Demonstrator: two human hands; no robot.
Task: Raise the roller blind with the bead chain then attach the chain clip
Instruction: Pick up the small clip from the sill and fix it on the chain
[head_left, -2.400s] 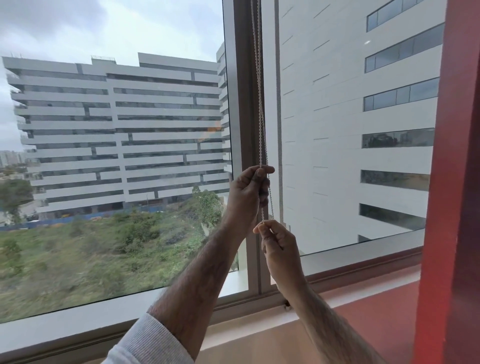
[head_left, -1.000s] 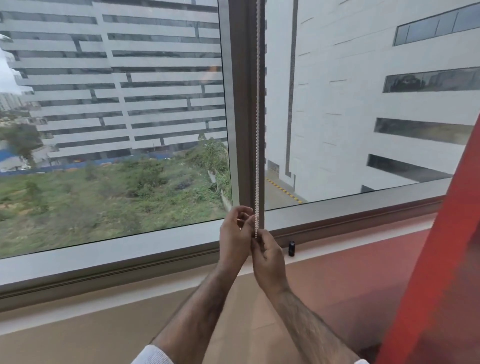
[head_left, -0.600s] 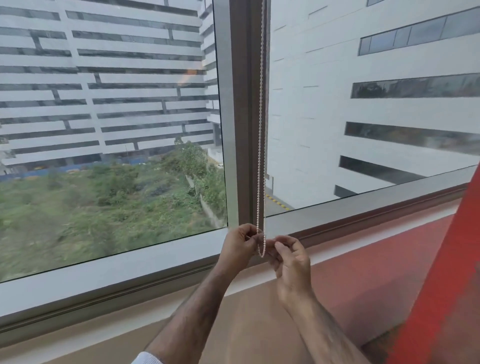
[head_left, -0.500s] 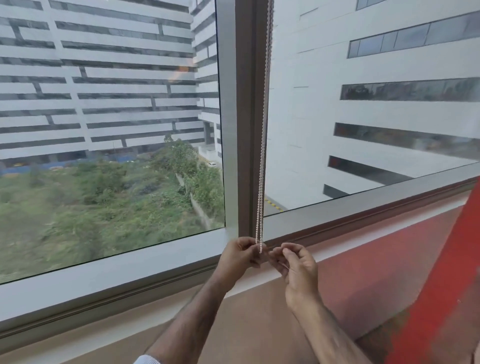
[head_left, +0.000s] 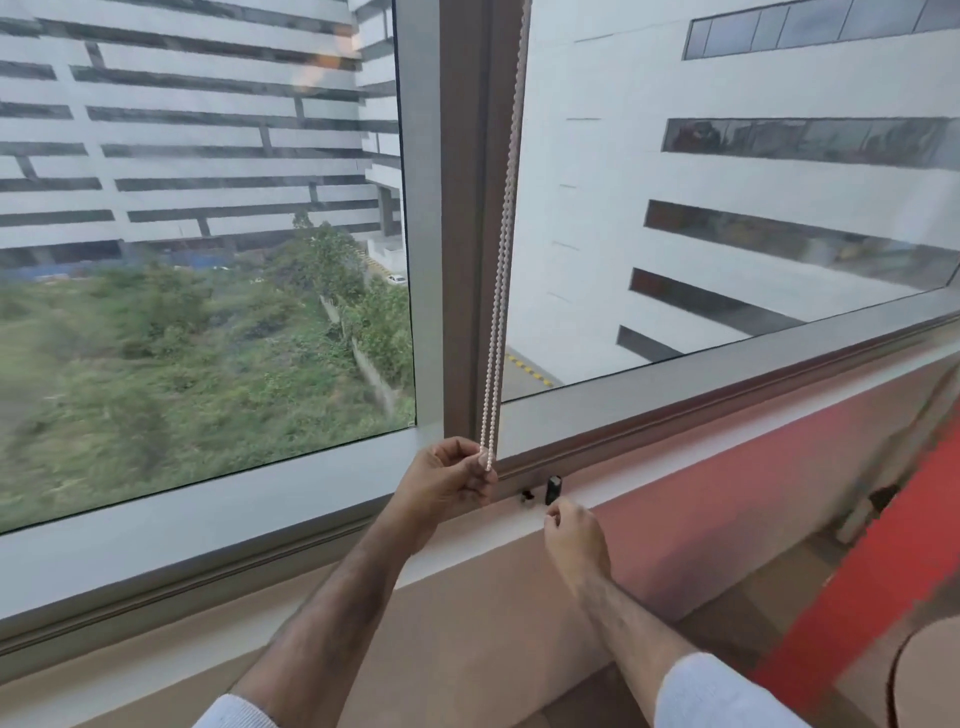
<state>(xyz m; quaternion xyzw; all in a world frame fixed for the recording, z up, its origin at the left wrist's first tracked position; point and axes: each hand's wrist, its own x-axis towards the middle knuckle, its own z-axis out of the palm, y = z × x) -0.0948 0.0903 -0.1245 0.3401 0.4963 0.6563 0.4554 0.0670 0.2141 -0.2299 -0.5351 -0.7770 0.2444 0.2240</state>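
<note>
A white bead chain hangs in a double strand down the brown window mullion. My left hand pinches the bottom loop of the chain just above the sill. A small black chain clip stands on the lower window frame, right of the chain. My right hand is below the clip, its fingertips almost touching it, fingers curled and holding nothing. The roller blind itself is out of view above.
A pale window sill runs under the glass. A red wall continues to the right. A red strip and a round brown edge lie at the lower right. Buildings and greenery show through the panes.
My right hand has let go of the chain and dropped right, down to the black clip. My left hand still holds the chain's bottom loop. The view has tilted and shifted.
</note>
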